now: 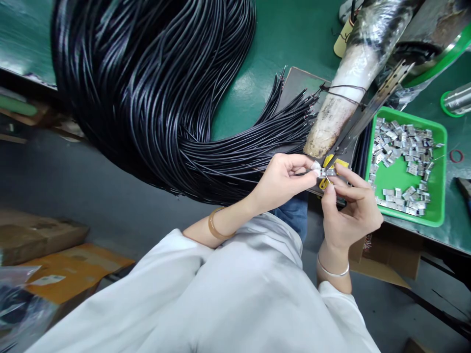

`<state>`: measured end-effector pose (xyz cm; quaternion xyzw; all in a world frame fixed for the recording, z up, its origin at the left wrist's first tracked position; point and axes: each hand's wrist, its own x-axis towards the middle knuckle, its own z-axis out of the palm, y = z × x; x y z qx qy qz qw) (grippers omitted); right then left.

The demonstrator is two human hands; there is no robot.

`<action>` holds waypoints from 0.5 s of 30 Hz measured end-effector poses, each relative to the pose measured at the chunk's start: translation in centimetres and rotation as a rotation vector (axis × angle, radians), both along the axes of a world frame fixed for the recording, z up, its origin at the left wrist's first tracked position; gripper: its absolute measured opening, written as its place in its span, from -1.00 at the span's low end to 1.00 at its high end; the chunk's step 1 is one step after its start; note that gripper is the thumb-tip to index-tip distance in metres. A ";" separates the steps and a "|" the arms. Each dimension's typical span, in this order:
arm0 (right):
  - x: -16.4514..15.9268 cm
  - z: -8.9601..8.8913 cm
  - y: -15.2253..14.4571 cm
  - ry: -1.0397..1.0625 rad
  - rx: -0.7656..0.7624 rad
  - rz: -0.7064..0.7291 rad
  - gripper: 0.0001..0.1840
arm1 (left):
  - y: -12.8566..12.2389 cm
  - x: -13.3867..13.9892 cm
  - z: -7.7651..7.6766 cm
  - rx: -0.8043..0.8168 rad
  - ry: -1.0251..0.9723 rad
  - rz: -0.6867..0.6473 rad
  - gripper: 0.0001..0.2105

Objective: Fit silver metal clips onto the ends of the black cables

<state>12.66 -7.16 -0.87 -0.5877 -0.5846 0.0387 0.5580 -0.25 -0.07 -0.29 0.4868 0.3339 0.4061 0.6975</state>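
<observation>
Across the top, the green counter (239,100) is carrying everything, and filling its left half is a huge bundle of black cables (154,98), curving round and pointing its stripped ends rightward. Leaning in from the upper right, a plastic-wrapped tube (342,88) is ending just above the hands. Over on the right, a green tray (399,172) is holding a scattered pile of metal pieces (412,169), some heaping at the back, some clustering at the front.

Now to the hands! The right hand (353,206) is curling in from the tray side, its index fingertip sitting at the right end of one small metal part (327,172), its thumb resting lower down; whether that grip is closing on anything, I cannot tell. Opposite, the left hand (285,176) is reaching across in front of the cables, thumb and forefinger pressing together, and that grip is clamping the left end of the part. So the part is lying between the two hands, projecting rightward out of the left fingertips, just below the tube's tip. Right behind it, a bit of yellow plastic (340,162) is peeking out near the counter's edge.
</observation>
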 end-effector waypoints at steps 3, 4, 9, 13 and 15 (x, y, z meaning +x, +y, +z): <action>0.3 0.1 0.1 -0.049 -0.032 -0.013 -0.84 | -0.2 0.1 -0.2 0.008 0.018 0.002 -0.87; 0.3 0.3 0.1 -0.061 -0.033 -0.017 -0.83 | -0.3 0.1 -0.2 0.006 0.020 0.006 -0.87; 0.2 1.0 0.3 -0.088 -0.015 -0.027 -0.80 | -0.5 0.1 0.2 0.014 0.045 0.030 -0.85; 0.1 0.9 0.2 -0.053 -0.014 -0.005 -0.82 | -0.3 0.0 0.4 0.027 0.063 0.012 -0.83; 0.1 0.6 0.1 -0.036 -0.016 -0.013 -0.82 | -0.1 -0.1 0.3 0.041 0.085 -0.005 -0.84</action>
